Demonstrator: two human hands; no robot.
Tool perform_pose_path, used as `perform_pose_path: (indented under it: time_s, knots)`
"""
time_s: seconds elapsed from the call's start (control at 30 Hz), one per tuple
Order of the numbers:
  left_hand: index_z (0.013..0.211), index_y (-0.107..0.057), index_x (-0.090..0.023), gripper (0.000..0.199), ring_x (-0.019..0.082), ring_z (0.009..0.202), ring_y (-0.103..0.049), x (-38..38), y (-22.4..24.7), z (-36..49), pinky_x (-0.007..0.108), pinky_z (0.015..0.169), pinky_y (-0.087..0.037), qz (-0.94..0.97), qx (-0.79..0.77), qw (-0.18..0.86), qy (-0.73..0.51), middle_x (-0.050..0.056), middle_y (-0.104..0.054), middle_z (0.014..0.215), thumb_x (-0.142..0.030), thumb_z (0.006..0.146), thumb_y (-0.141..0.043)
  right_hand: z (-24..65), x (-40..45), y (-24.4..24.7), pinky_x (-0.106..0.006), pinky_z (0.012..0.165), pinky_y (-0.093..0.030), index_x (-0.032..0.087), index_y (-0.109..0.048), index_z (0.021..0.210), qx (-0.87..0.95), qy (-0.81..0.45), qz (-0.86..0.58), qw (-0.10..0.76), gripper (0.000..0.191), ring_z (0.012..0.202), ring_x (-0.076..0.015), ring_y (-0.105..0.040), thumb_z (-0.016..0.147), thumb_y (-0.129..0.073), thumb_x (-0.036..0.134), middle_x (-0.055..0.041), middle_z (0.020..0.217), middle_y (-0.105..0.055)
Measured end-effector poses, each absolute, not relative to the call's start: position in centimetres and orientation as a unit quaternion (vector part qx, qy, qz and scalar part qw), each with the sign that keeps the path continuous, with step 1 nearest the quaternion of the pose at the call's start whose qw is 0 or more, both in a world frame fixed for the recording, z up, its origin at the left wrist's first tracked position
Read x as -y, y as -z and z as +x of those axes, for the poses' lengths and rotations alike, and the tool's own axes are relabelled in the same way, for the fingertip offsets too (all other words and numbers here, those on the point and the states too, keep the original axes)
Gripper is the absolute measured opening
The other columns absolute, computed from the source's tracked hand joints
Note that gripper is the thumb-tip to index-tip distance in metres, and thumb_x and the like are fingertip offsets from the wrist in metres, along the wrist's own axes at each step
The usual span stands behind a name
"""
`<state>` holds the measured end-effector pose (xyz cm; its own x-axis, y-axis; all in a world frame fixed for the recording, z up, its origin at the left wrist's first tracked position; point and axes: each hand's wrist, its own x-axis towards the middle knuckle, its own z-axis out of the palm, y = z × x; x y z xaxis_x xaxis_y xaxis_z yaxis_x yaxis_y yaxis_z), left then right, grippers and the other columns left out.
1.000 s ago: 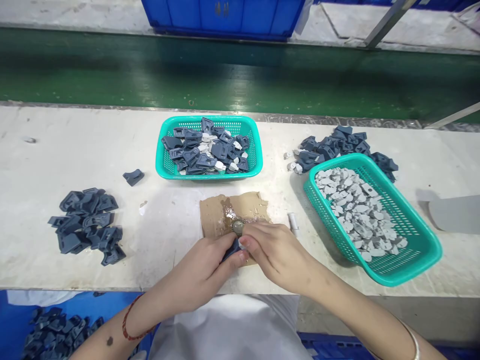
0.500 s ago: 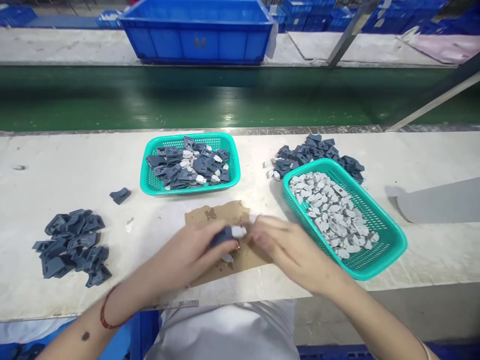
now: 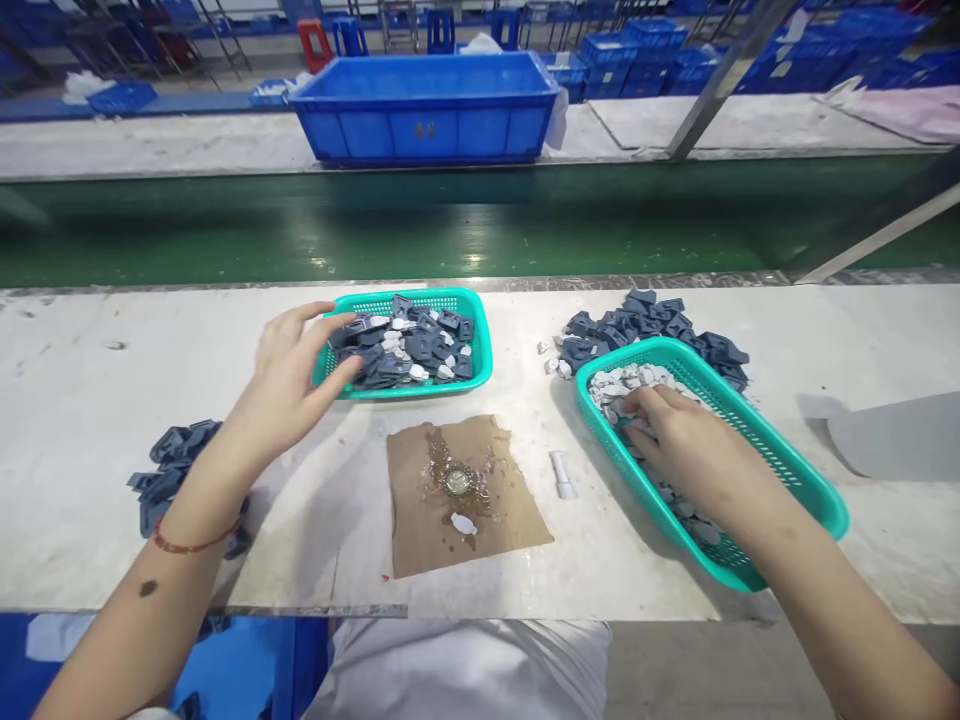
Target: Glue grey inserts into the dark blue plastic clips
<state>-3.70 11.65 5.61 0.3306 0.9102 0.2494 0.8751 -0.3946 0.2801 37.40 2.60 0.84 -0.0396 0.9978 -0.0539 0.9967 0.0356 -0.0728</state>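
My left hand [image 3: 300, 370], fingers spread, is over the left edge of a green basket [image 3: 480, 345] of dark grey pieces with white parts; nothing is gripped. Inside the right green basket [image 3: 821, 505], my right hand [image 3: 667, 430] has its fingertips among small white parts [image 3: 637, 378]; what they hold, if anything, is hidden. Between the baskets, a brown cardboard sheet [image 3: 416, 500] bears a wet patch, a small round item [image 3: 458, 482] and one white part [image 3: 463, 523]. A white cylindrical piece [image 3: 561, 475] lies to the sheet's right.
Dark pieces are heaped behind the right basket [image 3: 637, 320] and beside my left forearm [image 3: 169, 470]. A green belt [image 3: 420, 230] runs beyond the table, with a large blue crate [image 3: 427, 125] behind it. A metal post [image 3: 720, 90] stands at the back right.
My left hand has moved from the cardboard to the left basket and let go of the dark piece. My right hand has moved into the right basket. The white cylinder now lies on the table.
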Motion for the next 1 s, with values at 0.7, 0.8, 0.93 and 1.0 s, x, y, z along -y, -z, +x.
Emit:
perform_pose_path:
  time_s: [0.7, 0.8, 0.93, 1.0]
  knots:
    - [0.125, -0.069, -0.028, 0.042, 0.023, 0.081, -0.068, -6.5, -3.8, -8.9, 0.032, 0.079, -0.051, 0.61, -0.711, 0.232, -0.263, -0.002, -0.071, 0.082, -0.054, 0.093, -0.061, 34.7, -0.3, -5.3, -0.038, 0.074, -0.061, 0.027, -0.079, 0.092, 0.506, -0.338, -0.718, 0.337, 0.011, 0.089, -0.0287, -0.075, 0.086, -0.076, 0.036, -0.0126, 0.101, -0.079]
    - [0.123, -0.072, -0.028, 0.041, 0.019, 0.074, -0.068, -4.7, -3.7, -6.5, 0.031, 0.075, -0.056, 0.522, -0.668, 0.391, -0.358, -0.001, -0.074, 0.086, -0.046, 0.087, -0.074, 32.6, -0.1, -4.8, -0.034, 0.066, -0.061, 0.026, -0.082, 0.09, 0.455, -0.442, -0.639, 0.436, 0.017, 0.069, -0.023, -0.073, 0.084, -0.081, 0.042, -0.0092, 0.078, -0.076]
    - [0.115, -0.075, -0.027, 0.033, 0.021, 0.08, -0.073, -2.7, -2.6, -3.3, 0.032, 0.074, -0.061, 0.437, -0.565, 0.576, -0.398, 0.004, -0.076, 0.103, -0.042, 0.085, -0.079, 29.7, -0.8, -3.8, -0.029, 0.059, -0.06, 0.024, -0.082, 0.088, 0.434, -0.528, -0.559, 0.469, 0.029, 0.06, -0.0174, -0.069, 0.076, -0.087, 0.05, -0.0048, 0.071, -0.073]
    - [0.108, -0.077, -0.028, 0.025, 0.02, 0.082, -0.074, -2.0, -1.9, -2.0, 0.029, 0.075, -0.061, 0.415, -0.527, 0.641, -0.373, 0.003, -0.075, 0.097, -0.04, 0.087, -0.078, 28.4, -1.2, -3.2, -0.026, 0.057, -0.058, 0.022, -0.08, 0.083, 0.42, -0.56, -0.542, 0.464, 0.03, 0.059, -0.0146, -0.067, 0.075, -0.088, 0.049, -0.0039, 0.072, -0.073]
